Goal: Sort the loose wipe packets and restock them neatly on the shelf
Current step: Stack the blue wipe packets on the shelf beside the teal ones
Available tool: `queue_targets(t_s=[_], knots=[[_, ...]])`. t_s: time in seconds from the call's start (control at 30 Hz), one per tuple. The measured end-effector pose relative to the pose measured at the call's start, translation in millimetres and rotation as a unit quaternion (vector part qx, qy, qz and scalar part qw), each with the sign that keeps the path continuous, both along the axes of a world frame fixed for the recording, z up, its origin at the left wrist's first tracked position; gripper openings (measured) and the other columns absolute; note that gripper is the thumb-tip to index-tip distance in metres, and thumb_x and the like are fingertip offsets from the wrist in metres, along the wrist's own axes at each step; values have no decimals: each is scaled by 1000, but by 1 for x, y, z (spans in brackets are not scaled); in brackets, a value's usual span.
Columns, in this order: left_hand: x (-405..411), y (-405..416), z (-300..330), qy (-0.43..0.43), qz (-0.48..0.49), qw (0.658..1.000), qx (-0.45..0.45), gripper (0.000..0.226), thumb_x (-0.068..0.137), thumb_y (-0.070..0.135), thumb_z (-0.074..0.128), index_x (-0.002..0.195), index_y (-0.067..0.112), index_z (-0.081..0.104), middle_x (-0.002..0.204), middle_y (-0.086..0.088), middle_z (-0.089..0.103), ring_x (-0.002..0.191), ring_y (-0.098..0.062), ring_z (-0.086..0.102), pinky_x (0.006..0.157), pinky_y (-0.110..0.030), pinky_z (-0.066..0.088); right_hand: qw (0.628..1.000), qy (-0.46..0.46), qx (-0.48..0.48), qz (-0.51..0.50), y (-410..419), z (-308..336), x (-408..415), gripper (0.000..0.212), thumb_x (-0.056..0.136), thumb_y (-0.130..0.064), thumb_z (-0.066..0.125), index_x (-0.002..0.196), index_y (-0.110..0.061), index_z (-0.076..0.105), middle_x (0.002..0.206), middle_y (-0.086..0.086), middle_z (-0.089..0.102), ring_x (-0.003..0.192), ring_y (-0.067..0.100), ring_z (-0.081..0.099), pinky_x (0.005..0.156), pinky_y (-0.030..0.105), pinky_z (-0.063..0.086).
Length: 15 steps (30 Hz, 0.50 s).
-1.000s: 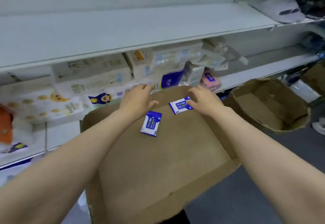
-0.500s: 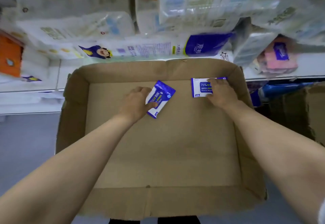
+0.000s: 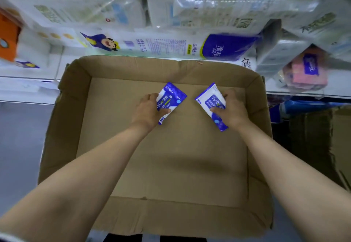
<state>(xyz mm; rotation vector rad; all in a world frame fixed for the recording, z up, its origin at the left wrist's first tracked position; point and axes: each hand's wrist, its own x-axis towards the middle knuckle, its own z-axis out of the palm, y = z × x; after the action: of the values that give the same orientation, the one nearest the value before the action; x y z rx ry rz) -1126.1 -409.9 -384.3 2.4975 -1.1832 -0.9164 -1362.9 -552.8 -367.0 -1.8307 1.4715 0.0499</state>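
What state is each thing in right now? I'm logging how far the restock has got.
left hand: grips the left wipe packet.
right hand: grips the right wipe packet.
left wipe packet: held, tilted, over the box floor.
right wipe packet: held, tilted, not yet shelved.
cardboard box: open-topped, holding only these two packets.
shelf: stocked with tissue packs behind the box.
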Motion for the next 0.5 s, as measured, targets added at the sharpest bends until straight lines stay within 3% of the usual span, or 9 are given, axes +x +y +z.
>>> queue_targets(t_s=[0.13,0.23,0.33,0.4,0.5], knots=[[-8,-5,-10,-72,19,997,2,59,85,41,67,134,15,45,127,-7,51,119,-27,43,92,-36,38,996,-70,29,-39,17,5,-4,42,86,-25,73,118,-15,47,104,-5,62,98,21,64,84,41,53],[-10,-11,-8,-104,35,994,20,52,84,32,69,126,10,50,122,-13,52,115,-31,45,88,-36,37,993,-93,48,-58,30,14,-5,42,89,-24,71,124,-13,49,106,-8,59,92,9,60,63,17,47],[-9,-2,-1,-80,61,994,42,43,81,30,71,113,5,56,117,-15,53,113,-32,46,83,-37,39,994,-85,43,-56,45,21,0,37,91,-25,69,121,-14,51,103,-10,58,82,0,56,53,8,39],[-3,15,4,-60,70,995,26,33,82,21,69,107,5,56,114,-15,52,108,-34,48,76,-37,38,993,-91,44,-64,58,28,9,31,91,-25,68,116,-17,51,99,-12,58,78,-3,56,52,9,39],[18,55,16,-15,102,995,0,25,81,17,68,101,11,54,105,-12,57,93,-34,56,67,-33,38,993,-93,33,-58,80,46,32,24,90,-25,67,108,-21,52,92,-16,58,82,5,60,59,20,44]])
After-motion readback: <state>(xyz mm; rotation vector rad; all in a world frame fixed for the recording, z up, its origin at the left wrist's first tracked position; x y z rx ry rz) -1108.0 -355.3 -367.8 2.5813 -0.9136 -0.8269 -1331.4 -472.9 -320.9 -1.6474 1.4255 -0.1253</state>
